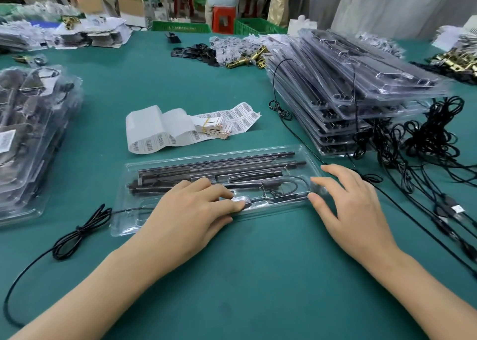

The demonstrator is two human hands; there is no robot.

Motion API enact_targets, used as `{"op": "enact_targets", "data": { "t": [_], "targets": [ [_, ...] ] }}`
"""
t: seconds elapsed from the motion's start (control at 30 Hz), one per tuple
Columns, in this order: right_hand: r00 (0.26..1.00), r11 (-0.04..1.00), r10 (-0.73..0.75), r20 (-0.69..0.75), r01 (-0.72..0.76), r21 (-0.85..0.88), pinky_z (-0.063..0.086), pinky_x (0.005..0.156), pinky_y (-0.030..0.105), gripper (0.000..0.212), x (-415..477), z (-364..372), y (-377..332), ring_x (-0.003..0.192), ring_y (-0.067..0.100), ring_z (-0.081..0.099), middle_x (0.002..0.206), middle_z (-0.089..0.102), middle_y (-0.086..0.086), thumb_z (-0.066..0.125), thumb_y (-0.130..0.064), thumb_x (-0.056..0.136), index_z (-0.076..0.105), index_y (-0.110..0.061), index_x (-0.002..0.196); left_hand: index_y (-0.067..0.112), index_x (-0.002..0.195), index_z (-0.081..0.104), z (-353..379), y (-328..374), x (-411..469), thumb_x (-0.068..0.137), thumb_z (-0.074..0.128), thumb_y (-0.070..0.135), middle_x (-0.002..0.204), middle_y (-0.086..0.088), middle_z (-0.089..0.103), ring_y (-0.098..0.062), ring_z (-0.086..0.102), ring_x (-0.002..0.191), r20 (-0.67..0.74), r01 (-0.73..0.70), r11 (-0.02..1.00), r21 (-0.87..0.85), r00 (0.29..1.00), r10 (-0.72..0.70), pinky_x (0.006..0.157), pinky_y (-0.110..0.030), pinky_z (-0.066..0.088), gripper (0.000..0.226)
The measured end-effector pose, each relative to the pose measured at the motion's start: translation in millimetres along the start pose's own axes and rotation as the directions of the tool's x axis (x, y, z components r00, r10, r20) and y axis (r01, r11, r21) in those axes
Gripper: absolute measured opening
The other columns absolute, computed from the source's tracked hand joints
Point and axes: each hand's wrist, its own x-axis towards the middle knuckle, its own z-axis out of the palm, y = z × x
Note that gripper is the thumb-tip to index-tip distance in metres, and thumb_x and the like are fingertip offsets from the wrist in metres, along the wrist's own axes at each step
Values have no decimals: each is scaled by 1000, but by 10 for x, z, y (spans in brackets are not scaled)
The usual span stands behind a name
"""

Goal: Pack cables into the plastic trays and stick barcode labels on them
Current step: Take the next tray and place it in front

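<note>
2 hands on 1 clear plastic tray (122,223) lying mid-worktop (245,283).
The left hand (191,210) lies flat, fingers straight, tips pressing a black cable (77,232) into the tray's near channel. The right hand (353,205), fingers spread and holding nothing, touches the tray's right end. Barcode labels (160,133) lie just behind. Stacked trays (348,94) crowd the right, and bare worktop lies nearest the person.

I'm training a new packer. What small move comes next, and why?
Probably gather the coiled cable into the empty-looking left end of the clear tray: it lies outside on the table, while the left hand presses a seated part and the right hand rests on its right end.
</note>
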Motion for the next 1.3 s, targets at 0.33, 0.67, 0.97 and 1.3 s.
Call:
{"op": "enact_targets", "data": {
  "t": [0.33,0.67,0.97,1.3],
  "targets": [
    [980,978,-129,149,101,184,17,124,27,51,73,84,-254,152,-4,15,162,34,-16,42,-47,104,43,-34,153,33,121,72,29,20,-32,94,70,32,112,11,72,-22,66,89,-31,-19,998,55,999,21,68,-38,53,27],
    [986,977,-108,129,82,198,19,120,24,49,78,119,-262,151,-3,22,158,40,-18,39,-48,103,50,-36,149,32,120,73,39,25,-28,96,68,30,122,10,71,-22,65,118,-18,11,1000,5,1000,-11,90,-39,54,24],
    [986,981,-106,131,82,177,21,119,25,49,75,115,-268,151,-3,21,158,40,-18,40,-51,102,51,-36,148,27,123,72,-5,126,-12,92,70,19,125,7,71,-22,68,111,65,43,998,43,997,-45,87,-37,57,31],
    [980,975,-152,132,126,182,15,122,25,58,54,101,-270,153,0,19,161,36,-15,39,-58,101,46,-31,152,31,125,70,-1,244,-42,56,85,-2,128,9,69,-15,70,94,157,164,983,78,972,-175,41,-23,39,78]
  ]
}}
